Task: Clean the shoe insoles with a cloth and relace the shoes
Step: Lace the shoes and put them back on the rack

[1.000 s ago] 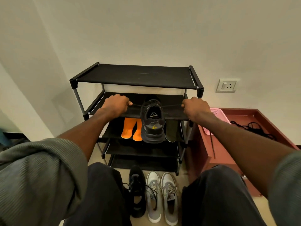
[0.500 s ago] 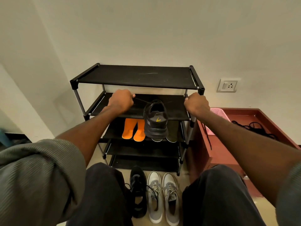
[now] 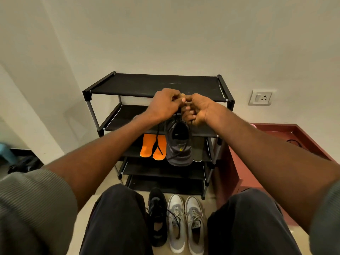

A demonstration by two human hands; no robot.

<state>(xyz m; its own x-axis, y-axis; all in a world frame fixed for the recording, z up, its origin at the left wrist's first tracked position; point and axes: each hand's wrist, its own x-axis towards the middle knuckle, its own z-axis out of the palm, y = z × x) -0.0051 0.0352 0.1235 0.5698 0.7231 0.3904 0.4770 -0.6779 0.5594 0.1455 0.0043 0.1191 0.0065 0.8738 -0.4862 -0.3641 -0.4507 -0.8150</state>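
Both hands (image 3: 184,105) now together, pinching laces (image 3: 157,140) above dangling shoe (image 3: 179,144), fingertips mutually hidden.

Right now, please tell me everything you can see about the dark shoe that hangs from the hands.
The dark shoe is a grey-black sneaker, seemingly of mesh fabric, with a small yellow logo. It hangs in the air, in front of the black shoe rack, touching no shelf. Its black lace runs up into both hands: the left hand and the right hand meet above it, each pinching the lace. One loose end dangles before the orange insoles.
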